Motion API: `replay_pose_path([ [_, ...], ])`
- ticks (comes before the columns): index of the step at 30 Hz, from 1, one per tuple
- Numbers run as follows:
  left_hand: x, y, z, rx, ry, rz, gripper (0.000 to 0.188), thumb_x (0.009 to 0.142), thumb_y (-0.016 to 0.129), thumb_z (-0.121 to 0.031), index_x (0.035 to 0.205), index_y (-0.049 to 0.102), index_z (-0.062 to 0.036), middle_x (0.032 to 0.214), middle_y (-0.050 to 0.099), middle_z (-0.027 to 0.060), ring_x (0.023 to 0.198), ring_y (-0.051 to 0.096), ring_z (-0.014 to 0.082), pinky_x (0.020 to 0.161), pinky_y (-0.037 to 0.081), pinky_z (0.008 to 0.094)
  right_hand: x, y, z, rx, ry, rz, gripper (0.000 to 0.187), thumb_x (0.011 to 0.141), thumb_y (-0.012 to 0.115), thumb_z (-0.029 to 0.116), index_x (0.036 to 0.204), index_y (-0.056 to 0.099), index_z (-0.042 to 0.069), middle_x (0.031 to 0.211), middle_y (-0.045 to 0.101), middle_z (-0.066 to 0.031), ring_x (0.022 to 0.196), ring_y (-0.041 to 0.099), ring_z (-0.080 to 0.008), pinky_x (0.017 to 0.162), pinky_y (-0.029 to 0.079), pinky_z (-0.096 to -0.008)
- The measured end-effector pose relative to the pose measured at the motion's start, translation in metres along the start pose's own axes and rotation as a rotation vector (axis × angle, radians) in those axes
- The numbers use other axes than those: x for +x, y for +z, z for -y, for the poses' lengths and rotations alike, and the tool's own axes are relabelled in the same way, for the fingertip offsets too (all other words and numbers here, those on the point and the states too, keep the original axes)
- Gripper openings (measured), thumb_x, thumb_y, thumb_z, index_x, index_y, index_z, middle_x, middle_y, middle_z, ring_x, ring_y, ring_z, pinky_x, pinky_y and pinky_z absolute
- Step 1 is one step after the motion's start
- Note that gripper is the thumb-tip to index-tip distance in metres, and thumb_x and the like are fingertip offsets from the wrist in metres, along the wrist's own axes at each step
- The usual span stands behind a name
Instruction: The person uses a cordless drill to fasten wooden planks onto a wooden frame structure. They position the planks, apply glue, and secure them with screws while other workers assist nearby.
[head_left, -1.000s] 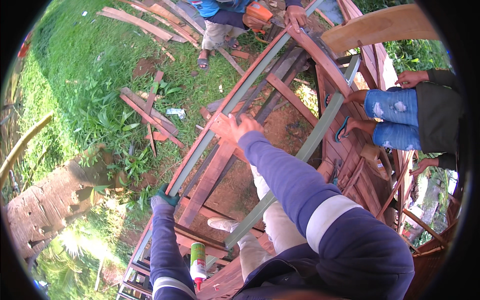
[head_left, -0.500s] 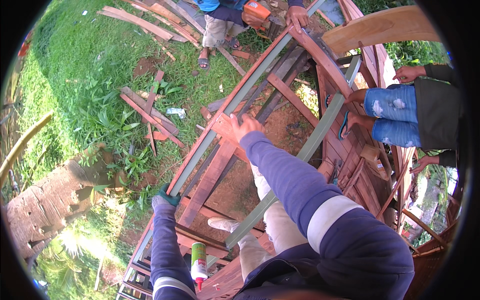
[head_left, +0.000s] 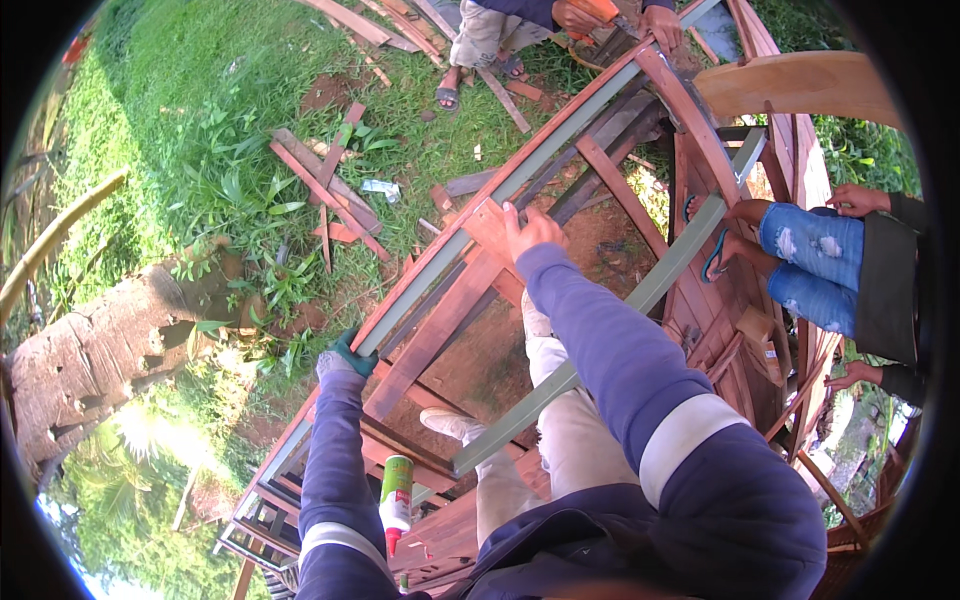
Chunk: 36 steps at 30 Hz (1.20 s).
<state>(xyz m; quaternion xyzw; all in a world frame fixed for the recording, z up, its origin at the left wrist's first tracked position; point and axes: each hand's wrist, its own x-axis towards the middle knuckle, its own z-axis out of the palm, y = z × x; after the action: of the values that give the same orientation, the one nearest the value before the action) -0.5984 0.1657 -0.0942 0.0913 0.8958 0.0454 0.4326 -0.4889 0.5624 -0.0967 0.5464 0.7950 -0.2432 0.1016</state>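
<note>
Head view, left hand (head_left: 345, 358) grip closed on frame rail (head_left: 440, 262), right hand (head_left: 528, 230) flat on plank (head_left: 490, 222).

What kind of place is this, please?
Probably an outdoor carpentry or boat-building site: a reddish wooden frame with curved ribs stands on grass, offcut planks lie scattered about, and the person's left hand grips a pale long rail.

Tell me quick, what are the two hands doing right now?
Left hand: gloved, closed around the edge of the long grey-green rail.
Right hand: bare, fingers spread open, resting flat on a reddish wooden board.
</note>
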Motion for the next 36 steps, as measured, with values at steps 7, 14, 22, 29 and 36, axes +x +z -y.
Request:
replay_pose_path([
  [7, 0.003, 0.002, 0.001, -0.002, 0.022, 0.022, 0.073, 0.072, 0.08, -0.044, 0.14, 0.065, -0.0182, 0.114, 0.077, 0.0149, 0.108, 0.073, 0.0345, 0.096, 0.057, 0.0445, 0.001, -0.002, 0.0, -0.01, -0.021, -0.01, 0.063, 0.099, 0.052, 0.063, 0.106, 0.073, 0.005, 0.103, 0.074, -0.0249, 0.101, 0.069, -0.0462, 0.09, 0.053, -0.0556],
  [14, 0.001, -0.001, 0.0, 0.012, -0.014, 0.017, 0.076, 0.072, 0.081, -0.044, 0.142, 0.064, -0.0185, 0.114, 0.077, 0.015, 0.107, 0.074, 0.0343, 0.096, 0.057, 0.0439, 0.001, -0.004, 0.001, 0.002, -0.027, 0.022, 0.063, 0.1, 0.051, 0.063, 0.11, 0.072, 0.005, 0.107, 0.073, -0.0262, 0.104, 0.068, -0.0478, 0.092, 0.052, -0.0563],
  [22, 0.004, 0.003, 0.0, -0.003, -0.009, 0.005, 0.066, 0.073, 0.081, -0.041, 0.135, 0.068, -0.0212, 0.107, 0.079, 0.0129, 0.101, 0.076, 0.0318, 0.091, 0.058, 0.0421, 0.002, -0.011, 0.004, -0.021, 0.018, 0.109, 0.066, 0.098, 0.047, 0.066, 0.119, 0.07, 0.008, 0.108, 0.074, -0.0271, 0.106, 0.07, -0.0464, 0.097, 0.053, -0.0547],
  [29, 0.005, 0.003, 0.002, 0.028, 0.0, 0.009, 0.07, 0.073, 0.08, -0.043, 0.138, 0.066, -0.0215, 0.113, 0.077, 0.014, 0.107, 0.073, 0.0358, 0.095, 0.057, 0.0458, 0.0, -0.011, 0.004, -0.014, 0.002, 0.082, 0.063, 0.098, 0.048, 0.063, 0.118, 0.07, 0.007, 0.108, 0.074, -0.0267, 0.104, 0.07, -0.0458, 0.095, 0.053, -0.0552],
  [36, 0.003, 0.004, 0.001, -0.008, 0.005, -0.002, 0.068, 0.073, 0.08, -0.042, 0.136, 0.068, -0.0199, 0.111, 0.078, 0.0137, 0.105, 0.074, 0.0352, 0.094, 0.058, 0.045, 0.0, -0.008, 0.001, 0.0, -0.021, 0.072, 0.063, 0.098, 0.049, 0.063, 0.117, 0.07, 0.007, 0.108, 0.074, -0.0267, 0.105, 0.07, -0.0453, 0.095, 0.054, -0.0548],
])
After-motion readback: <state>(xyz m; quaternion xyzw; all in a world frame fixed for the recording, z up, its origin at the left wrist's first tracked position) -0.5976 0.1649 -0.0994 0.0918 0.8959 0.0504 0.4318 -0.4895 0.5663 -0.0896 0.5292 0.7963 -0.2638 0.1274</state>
